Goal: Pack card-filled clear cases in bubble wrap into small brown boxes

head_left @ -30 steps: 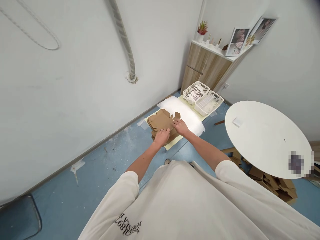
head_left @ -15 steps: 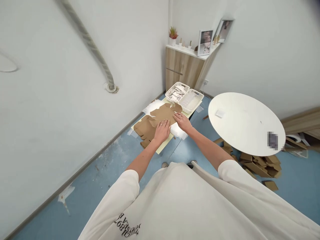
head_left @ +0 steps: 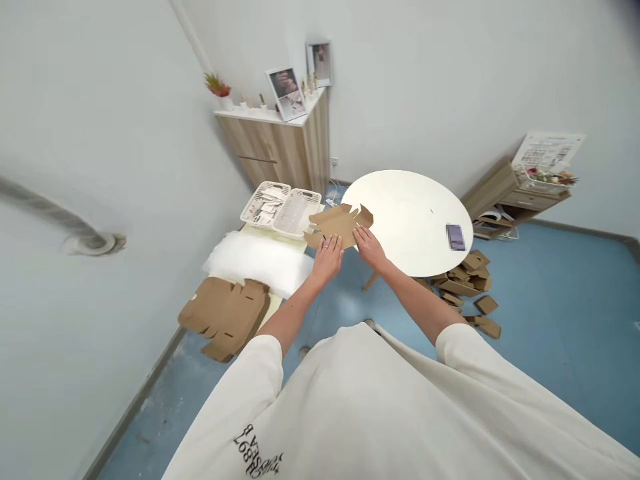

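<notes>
Cardboard blank (head_left: 336, 222) is open, not folded shut — my left hand (head_left: 327, 260) and right hand (head_left: 371, 249) pinch its near edge.

Bright, even light; wide-angle stretch toward the edges, slight blur.

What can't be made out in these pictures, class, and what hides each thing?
All in the head view:
- Thumbs of the left hand and right hand: hidden by the hands or the flat brown cardboard sheet.
- Print on the small white packets: too small.
- Dark patch on the round white table: pixelated.
- Most of the shoes: behind the white shirt.
</notes>
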{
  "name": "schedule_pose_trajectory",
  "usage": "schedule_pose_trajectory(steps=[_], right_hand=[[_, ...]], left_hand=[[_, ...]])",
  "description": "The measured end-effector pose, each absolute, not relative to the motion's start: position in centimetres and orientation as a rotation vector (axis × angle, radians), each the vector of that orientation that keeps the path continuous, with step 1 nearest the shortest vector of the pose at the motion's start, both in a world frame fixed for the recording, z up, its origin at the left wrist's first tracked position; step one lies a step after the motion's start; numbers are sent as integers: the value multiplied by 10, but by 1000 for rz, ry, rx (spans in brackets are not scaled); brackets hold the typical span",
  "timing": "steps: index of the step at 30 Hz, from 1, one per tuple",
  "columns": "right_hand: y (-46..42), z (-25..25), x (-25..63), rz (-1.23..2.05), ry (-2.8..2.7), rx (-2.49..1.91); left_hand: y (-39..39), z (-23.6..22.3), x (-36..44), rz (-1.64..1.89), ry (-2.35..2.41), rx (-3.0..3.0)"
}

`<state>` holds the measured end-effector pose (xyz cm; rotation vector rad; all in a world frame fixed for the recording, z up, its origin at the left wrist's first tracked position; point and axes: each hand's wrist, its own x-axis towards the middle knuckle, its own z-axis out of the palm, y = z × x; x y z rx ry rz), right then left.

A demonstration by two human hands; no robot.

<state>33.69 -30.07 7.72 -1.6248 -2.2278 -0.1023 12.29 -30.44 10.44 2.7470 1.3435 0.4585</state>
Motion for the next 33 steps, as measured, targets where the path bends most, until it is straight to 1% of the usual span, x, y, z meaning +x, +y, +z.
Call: schedule_pose_trajectory(steps=[7, 13, 21, 26, 33], right_hand=[[-326, 58, 471, -79, -2103, -1852], [-353, 27, 535, 6, -2018, -2087], [-350, -3, 567, 162, -1968, -2313], [-321, -10, 580, 243, -1928, -2439], [-277, -26, 589, 344, -1887, -2526]], left_hand=[[-295, 80, 263, 386, 1194, 2747], [-291, 49, 338, 249, 1053, 2745], [-263, 13, 385, 77, 918, 2745], [-223, 3, 401, 3, 827, 2731], [-165, -19, 413, -199, 752, 2697]])
